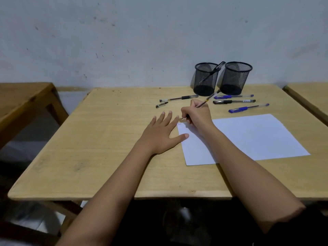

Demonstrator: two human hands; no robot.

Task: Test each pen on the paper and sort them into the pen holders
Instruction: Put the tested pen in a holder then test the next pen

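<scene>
While right hand (197,114) pinches pen (204,103), nib hidden; left hand (161,134) spread flat; paper (248,137) marks illegible.

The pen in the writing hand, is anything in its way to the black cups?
Nothing tall blocks it. The right hand holds the pen at the paper corner. Three capped pens lie flat just right of that path, and the left holder already has one pen.
</scene>
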